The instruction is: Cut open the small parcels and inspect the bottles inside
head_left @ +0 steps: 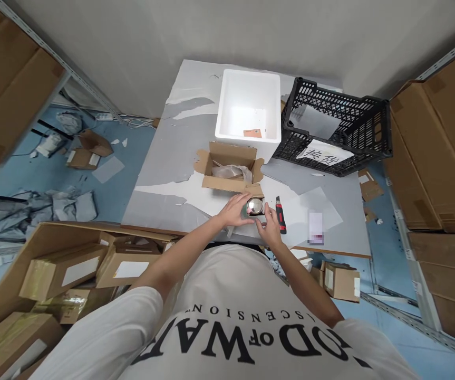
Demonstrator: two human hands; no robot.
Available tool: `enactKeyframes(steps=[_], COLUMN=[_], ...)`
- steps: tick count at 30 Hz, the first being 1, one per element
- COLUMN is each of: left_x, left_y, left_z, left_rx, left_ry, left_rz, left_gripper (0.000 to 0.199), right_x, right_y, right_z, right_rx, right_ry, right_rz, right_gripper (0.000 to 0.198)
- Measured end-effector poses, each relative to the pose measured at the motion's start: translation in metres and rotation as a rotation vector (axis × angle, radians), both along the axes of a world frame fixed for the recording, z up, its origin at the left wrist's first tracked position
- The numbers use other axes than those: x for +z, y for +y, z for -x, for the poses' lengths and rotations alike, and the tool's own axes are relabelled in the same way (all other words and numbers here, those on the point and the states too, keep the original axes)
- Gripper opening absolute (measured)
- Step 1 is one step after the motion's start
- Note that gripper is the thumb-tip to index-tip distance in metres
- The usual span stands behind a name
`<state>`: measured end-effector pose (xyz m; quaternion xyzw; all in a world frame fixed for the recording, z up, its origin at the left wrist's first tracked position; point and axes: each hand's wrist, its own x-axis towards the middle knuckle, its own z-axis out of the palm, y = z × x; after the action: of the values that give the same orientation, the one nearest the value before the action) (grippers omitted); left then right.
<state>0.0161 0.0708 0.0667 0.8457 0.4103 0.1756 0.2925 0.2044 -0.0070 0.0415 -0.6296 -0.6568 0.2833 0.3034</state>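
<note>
Near the front edge of the table, my left hand (pixel 236 210) and my right hand (pixel 269 228) grip a small box with a shiny, round silver object (pixel 255 206) at its top. My left hand is closed around the left side. Fingers of my right hand press on the right side. What the silver object is, I cannot make out. Just beyond my hands stands an open cardboard box (pixel 222 182) with its flaps up and clear plastic wrapping (pixel 231 171) inside. A red and black utility knife (pixel 281 217) lies right beside my right hand.
Behind the cardboard box are a white foam box (pixel 248 138) holding an orange card (pixel 252 133), and a black plastic crate (pixel 341 164) with a handwritten sign. A paper sheet (pixel 330 208) lies at right. A large carton (pixel 49 228) of packed boxes stands at left.
</note>
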Motion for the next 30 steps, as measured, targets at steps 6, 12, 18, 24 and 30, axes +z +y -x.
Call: enactKeyframes(steps=[6, 12, 18, 24, 30], left_x=[-0.006, -0.005, -0.008, -0.008, -0.008], left_y=[0.006, 0.009, 0.012, 0.015, 0.014], left_z=[-0.011, -0.015, -0.019, -0.022, -0.022], left_rx=[0.032, 0.070, 0.079, 0.104, 0.120], left_ry=[-0.023, 0.001, 0.020, 0.040, 0.090], left_rz=[0.017, 0.029, 0.033, 0.014, -0.003], left_gripper=[0.088, 0.089, 0.091, 0.079, 0.074], right_x=[0.014, 0.069, 0.090, 0.081, 0.094], right_y=[0.009, 0.070, 0.111, 0.118, 0.122], right_z=[-0.021, -0.036, -0.013, 0.006, 0.004], right_rx=[0.092, 0.587, 0.895, 0.962, 1.068], right_ry=[-0.199, -0.547, -0.767, -0.841, -0.813], right_rz=[-0.124, -0.160, -0.171, -0.267, -0.280], right_gripper=[0.060, 0.042, 0.048, 0.041, 0.050])
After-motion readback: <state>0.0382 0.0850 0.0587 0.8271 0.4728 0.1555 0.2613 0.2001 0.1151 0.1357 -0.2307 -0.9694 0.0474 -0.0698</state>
